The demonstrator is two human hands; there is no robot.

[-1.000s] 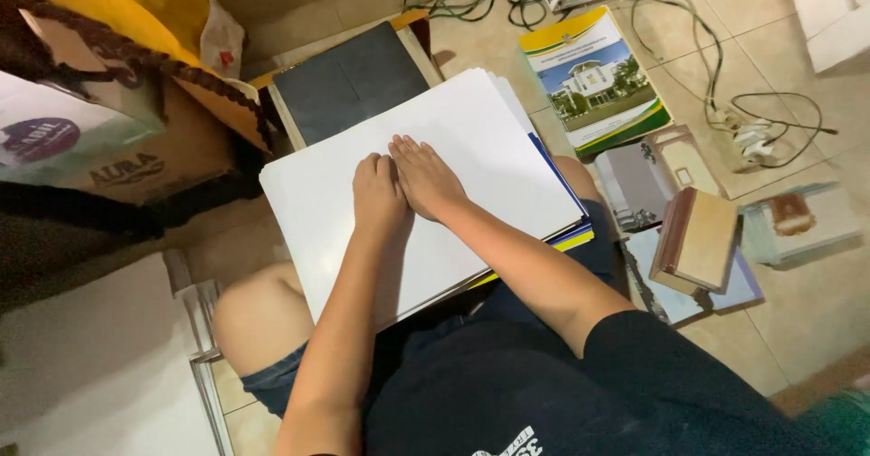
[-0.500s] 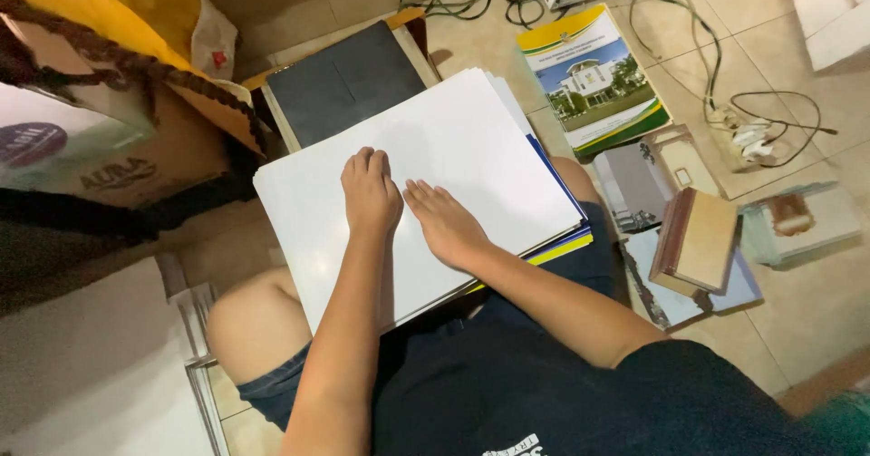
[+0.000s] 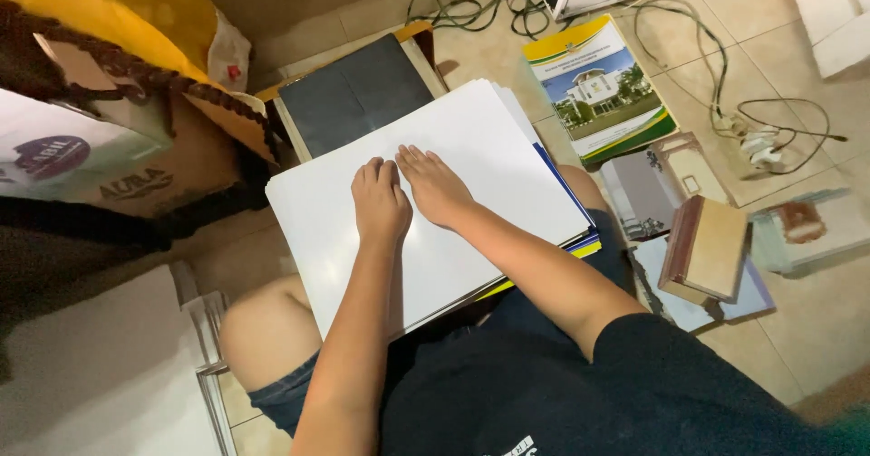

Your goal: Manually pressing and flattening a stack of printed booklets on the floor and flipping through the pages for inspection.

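Where they lay staggered, both hands now meet on the white sheet.

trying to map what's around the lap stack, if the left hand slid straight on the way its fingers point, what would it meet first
The left hand lies flat on the white sheet, fingers pointing up the picture. Going straight on, it would cross bare paper to the sheet's far edge, then probably meet the dark flat board just beyond, though their relative heights are unclear.

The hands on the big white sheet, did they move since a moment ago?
Yes. The right hand slid back up the large white sheet to lie flat beside the left hand, after drifting lower half a second ago. Nothing was grasped or released. The sheet stack and brown book stayed put.
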